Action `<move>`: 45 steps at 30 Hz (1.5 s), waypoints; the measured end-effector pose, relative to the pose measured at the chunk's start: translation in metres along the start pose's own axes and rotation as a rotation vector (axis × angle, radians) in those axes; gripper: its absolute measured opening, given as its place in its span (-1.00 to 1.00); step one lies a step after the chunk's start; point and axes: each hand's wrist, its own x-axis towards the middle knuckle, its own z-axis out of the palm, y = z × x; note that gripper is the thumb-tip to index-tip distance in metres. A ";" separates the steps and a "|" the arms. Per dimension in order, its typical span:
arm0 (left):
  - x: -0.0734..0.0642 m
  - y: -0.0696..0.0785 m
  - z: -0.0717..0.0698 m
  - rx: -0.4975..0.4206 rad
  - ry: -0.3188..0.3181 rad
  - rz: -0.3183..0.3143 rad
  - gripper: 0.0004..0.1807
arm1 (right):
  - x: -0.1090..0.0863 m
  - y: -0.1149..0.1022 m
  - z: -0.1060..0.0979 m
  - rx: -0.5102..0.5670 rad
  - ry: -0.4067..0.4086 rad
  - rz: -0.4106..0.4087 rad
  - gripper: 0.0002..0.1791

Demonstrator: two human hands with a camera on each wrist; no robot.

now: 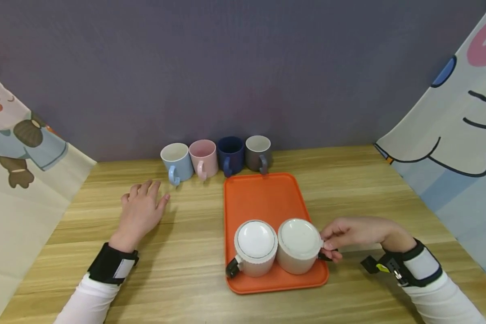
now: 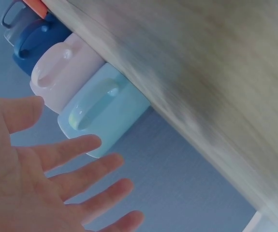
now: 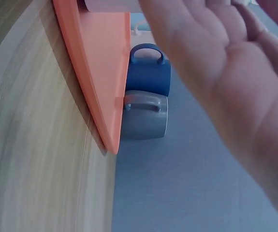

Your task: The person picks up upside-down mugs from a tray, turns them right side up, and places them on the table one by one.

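Two off-white mugs stand upside down, side by side, on an orange tray [image 1: 263, 198]. The left mug [image 1: 256, 243] has its black-tipped handle toward the front left. My right hand [image 1: 360, 234] pinches the handle of the right mug [image 1: 299, 243] at the tray's right edge; part of that handle is hidden by the fingers. Over the table's left side, my left hand [image 1: 141, 213] is spread with nothing in it. The nearest thing to it is a light blue mug [image 2: 107, 104], which its fingertips overlap in the left wrist view.
Behind the tray, the light blue mug, a pink mug [image 1: 204, 159], a navy mug [image 1: 231, 155] and a grey mug [image 1: 256, 157] stand upright in a row, handles facing forward. A dark grey backdrop [image 1: 235, 76] rises behind the wooden table [image 1: 186, 270]. Printed cloths hang at both sides.
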 end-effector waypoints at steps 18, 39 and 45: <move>0.008 0.008 0.003 -0.035 0.035 0.020 -0.43 | -0.009 0.008 -0.011 0.235 0.130 0.066 -0.77; 0.028 0.032 0.002 -0.079 0.061 0.011 -0.42 | -0.004 0.012 -0.030 0.606 0.228 -0.070 -0.55; 0.031 0.039 0.006 -0.078 0.058 0.010 -0.41 | -0.003 0.015 -0.037 0.679 0.238 -0.122 -0.57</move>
